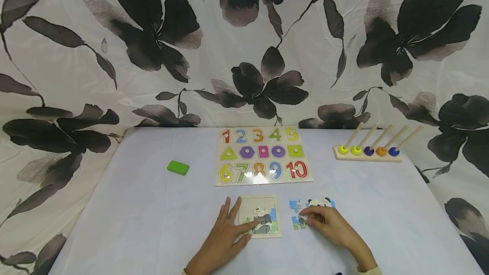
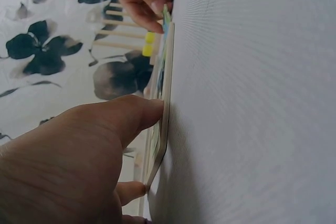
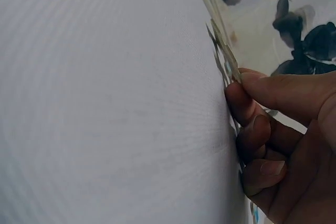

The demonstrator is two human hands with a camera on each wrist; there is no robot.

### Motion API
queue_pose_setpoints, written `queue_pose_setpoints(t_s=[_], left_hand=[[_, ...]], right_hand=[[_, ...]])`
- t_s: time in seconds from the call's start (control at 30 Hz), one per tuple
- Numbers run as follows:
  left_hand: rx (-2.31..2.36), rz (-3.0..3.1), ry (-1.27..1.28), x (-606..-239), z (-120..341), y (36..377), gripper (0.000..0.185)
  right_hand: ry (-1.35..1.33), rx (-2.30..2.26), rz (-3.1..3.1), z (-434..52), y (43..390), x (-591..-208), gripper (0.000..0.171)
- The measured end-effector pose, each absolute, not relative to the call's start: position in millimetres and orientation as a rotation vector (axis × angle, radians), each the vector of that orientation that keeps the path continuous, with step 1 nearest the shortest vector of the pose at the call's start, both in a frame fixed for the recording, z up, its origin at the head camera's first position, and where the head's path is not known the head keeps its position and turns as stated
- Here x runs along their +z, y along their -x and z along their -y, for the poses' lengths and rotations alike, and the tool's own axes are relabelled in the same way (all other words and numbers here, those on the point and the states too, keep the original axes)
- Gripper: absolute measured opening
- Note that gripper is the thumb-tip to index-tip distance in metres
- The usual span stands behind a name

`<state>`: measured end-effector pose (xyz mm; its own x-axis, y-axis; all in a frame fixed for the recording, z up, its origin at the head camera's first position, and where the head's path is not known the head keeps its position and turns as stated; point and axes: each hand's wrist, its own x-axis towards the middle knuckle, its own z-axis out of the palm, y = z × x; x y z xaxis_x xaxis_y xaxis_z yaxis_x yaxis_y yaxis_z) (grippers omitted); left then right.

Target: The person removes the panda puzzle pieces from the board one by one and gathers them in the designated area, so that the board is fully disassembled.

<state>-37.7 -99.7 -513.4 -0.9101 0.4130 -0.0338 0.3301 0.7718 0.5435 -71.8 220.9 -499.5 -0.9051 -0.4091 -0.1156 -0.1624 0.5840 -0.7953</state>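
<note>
With the left hand (image 1: pixel 225 234) flat, steadying the puzzle tray (image 1: pixel 260 216), the right hand's (image 1: pixel 328 224) fingers, pinching a loose piece (image 1: pixel 299 220) right of the tray, should lift it level.

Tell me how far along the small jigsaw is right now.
Partly done: the puzzle tray already holds pieces in its lower half. In hand: the left hand presses on the tray, and the right hand pinches a loose piece on the table. Left: the tray's bare upper area and the loose pieces beside it.
</note>
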Motion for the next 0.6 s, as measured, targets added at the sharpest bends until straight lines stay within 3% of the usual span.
queue_pose_setpoints(t_s=[0.6], left_hand=[[0.852,-2.798,-0.596,-514.0,100.5,37.9,0.037]], right_hand=[[0.422,-1.231,-2.544,-218.4,71.8,-499.7,0.017]])
